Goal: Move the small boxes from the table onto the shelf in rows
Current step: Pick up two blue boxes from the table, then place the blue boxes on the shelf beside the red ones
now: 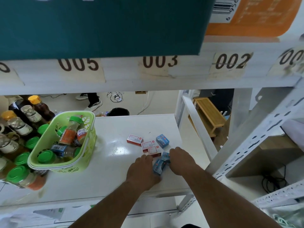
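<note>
Several small boxes lie on the white table [115, 162]. Three red-and-white ones sit together: one [134, 139] at the back, two [147, 145] [154, 151] nearer me. One blue box [162, 140] stands apart at the back right. Between my hands lie two more blue boxes. My left hand [143, 168] curls its fingers on the near blue box [158, 167] from the left. My right hand [181, 159] holds the other blue box [165, 155] from the right. The fingertips of both hands are hidden behind their backs.
A green basket [69, 163] of spice jars stands on the table's left, with bottles and green-capped jars [21, 129] beside it. Overhead runs a shelf beam [148, 76] labelled 005, 003, 002. A perforated white upright [256, 139] rises at the right. A person's feet show on the floor beyond.
</note>
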A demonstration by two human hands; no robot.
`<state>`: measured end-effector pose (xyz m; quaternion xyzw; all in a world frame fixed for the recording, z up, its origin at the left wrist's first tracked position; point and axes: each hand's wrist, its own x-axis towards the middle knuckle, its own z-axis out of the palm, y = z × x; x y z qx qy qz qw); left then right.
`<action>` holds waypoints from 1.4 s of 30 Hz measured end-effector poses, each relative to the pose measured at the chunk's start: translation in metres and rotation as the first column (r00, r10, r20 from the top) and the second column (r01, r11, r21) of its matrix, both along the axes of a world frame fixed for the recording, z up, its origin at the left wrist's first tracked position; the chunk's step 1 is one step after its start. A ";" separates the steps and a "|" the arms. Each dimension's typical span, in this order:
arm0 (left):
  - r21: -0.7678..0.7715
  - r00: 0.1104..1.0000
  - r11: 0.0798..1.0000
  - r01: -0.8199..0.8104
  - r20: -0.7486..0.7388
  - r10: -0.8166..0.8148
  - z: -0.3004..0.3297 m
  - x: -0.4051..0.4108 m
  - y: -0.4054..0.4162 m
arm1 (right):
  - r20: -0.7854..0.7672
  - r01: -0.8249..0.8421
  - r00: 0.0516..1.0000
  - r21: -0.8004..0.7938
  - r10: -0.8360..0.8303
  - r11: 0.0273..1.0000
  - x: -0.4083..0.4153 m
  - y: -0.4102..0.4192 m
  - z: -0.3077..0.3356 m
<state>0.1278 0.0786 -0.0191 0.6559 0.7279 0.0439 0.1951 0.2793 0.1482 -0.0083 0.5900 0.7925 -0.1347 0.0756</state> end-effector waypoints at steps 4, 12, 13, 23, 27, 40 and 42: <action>0.010 0.997 0.997 -0.082 -0.014 0.082 -0.001 0.011 -0.001 | -0.022 -0.006 1.000 -0.008 0.005 1.000 0.004 -0.003 0.002; 0.077 0.979 0.990 -0.122 0.173 0.107 0.012 -0.010 -0.004 | -0.099 0.015 0.995 -0.002 -0.015 1.000 0.010 -0.006 0.015; 0.096 0.980 0.989 -0.111 0.178 0.093 0.016 -0.016 -0.006 | -0.111 0.016 0.994 -0.003 -0.016 1.000 0.010 -0.008 0.020; 0.176 0.988 0.983 0.052 0.137 -0.077 0.068 -0.065 -0.031 | -0.269 0.167 0.949 -0.010 -0.163 0.986 0.002 -0.065 0.068; 0.190 0.967 0.969 0.157 0.170 -0.190 0.086 -0.073 -0.049 | -0.297 0.254 0.927 0.044 -0.230 0.966 0.007 -0.116 0.090; 0.220 0.753 0.821 0.527 0.328 -0.571 0.155 0.040 -0.127 | -0.209 0.550 0.831 0.162 -0.516 0.819 0.104 -0.290 0.173; 0.240 0.700 0.774 0.586 0.332 -0.633 0.168 0.075 -0.139 | -0.223 0.617 0.784 0.179 -0.579 0.766 0.133 -0.317 0.184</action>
